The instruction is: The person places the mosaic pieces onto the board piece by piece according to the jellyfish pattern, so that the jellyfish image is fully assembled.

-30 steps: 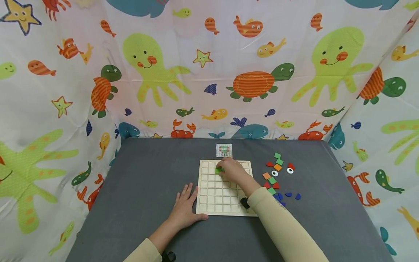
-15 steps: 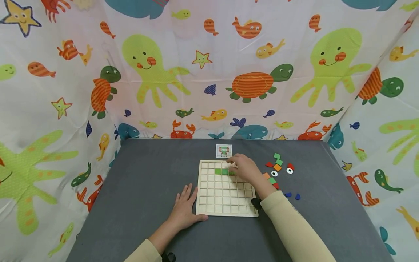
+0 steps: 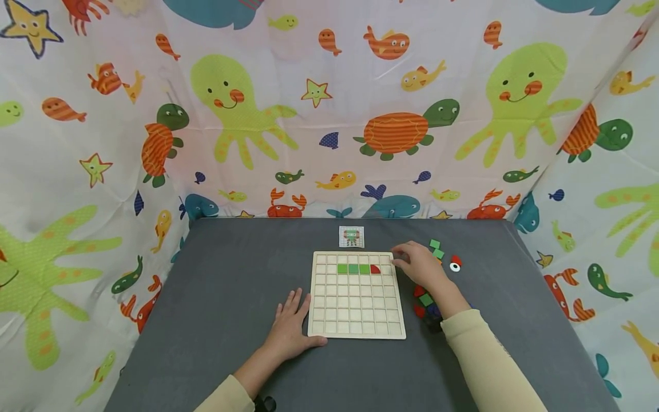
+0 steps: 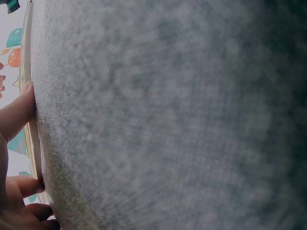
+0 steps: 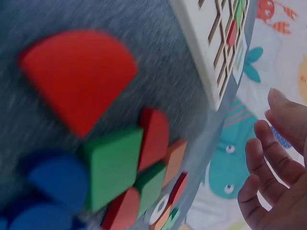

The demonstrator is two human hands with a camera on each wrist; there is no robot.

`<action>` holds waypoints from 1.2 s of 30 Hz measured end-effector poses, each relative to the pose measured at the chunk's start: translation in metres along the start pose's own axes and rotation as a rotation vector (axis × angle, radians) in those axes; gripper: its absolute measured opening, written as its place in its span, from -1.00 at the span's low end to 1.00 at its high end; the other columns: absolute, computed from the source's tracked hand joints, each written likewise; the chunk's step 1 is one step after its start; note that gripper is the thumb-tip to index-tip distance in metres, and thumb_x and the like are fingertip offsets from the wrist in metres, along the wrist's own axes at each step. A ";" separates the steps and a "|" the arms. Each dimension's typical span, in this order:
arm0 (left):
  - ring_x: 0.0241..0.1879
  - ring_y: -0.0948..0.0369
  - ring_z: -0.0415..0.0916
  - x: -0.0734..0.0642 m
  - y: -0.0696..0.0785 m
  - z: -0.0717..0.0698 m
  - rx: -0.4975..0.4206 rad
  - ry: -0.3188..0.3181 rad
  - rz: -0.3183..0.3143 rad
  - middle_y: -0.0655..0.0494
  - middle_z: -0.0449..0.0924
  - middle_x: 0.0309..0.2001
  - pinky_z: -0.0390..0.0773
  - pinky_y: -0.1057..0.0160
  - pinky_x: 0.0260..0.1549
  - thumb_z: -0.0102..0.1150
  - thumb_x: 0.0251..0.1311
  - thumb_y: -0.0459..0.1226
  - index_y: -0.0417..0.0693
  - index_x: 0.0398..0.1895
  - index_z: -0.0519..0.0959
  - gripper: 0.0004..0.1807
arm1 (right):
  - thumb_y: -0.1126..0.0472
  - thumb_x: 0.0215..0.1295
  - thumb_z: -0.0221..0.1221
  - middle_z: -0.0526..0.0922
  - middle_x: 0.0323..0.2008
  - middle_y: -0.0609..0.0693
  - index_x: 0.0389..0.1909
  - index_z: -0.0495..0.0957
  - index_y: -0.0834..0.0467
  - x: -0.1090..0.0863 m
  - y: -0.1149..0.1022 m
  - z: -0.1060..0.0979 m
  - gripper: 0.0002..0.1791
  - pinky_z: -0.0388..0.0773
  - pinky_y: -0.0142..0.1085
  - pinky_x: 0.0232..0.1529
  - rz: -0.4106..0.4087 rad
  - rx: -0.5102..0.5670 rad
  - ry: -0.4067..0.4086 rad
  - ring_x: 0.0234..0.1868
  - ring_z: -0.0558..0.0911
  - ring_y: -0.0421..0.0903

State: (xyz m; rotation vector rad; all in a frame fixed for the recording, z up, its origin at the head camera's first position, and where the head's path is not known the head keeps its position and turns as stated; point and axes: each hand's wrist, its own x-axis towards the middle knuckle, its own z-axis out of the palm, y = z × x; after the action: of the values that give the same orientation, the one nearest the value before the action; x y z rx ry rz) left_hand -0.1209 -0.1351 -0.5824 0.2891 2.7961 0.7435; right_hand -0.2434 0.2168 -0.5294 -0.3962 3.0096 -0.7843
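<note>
A wooden grid board [image 3: 357,327] lies on the table. Three green squares [image 3: 353,269] sit side by side in its second row, with a red quarter-circle piece [image 3: 375,269] right of them. My left hand [image 3: 292,331] rests along the board's left edge, fingers spread and thumb by the near corner; in the left wrist view its thumb [image 4: 18,112] touches the board's side. My right hand [image 3: 419,266] hovers by the board's upper right corner. Its fingers are loosely bent and hold nothing in the right wrist view.
Loose pieces lie right of the board: a red quarter-circle [image 5: 81,76], green squares [image 5: 115,165], blue rounded pieces [image 5: 57,179] and a white ring [image 3: 455,267]. My right arm hides some in the head view. A small pattern card [image 3: 352,237] lies behind the board. A printed curtain [image 3: 309,68] surrounds the table.
My right hand has moved right from over the board to beyond its right edge, uncovering the three green squares and the red piece. My left hand stays in place.
</note>
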 end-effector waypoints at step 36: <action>0.62 -0.12 -0.25 0.000 0.001 0.000 -0.003 0.001 0.005 -0.13 -0.16 0.63 -0.12 -0.29 0.49 0.46 -0.09 0.30 -0.08 0.62 0.06 0.29 | 0.14 0.20 0.44 0.57 -0.43 -0.14 -0.18 0.75 0.10 -0.057 0.053 0.002 -0.80 0.44 -0.30 -0.40 -0.044 0.021 -0.117 -0.47 0.44 -0.22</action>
State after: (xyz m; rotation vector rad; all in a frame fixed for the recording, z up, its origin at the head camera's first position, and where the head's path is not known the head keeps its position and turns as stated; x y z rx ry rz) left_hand -0.1211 -0.1344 -0.5824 0.2956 2.7964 0.7488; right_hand -0.2008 0.2742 -0.5603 -0.4912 2.8916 -0.7671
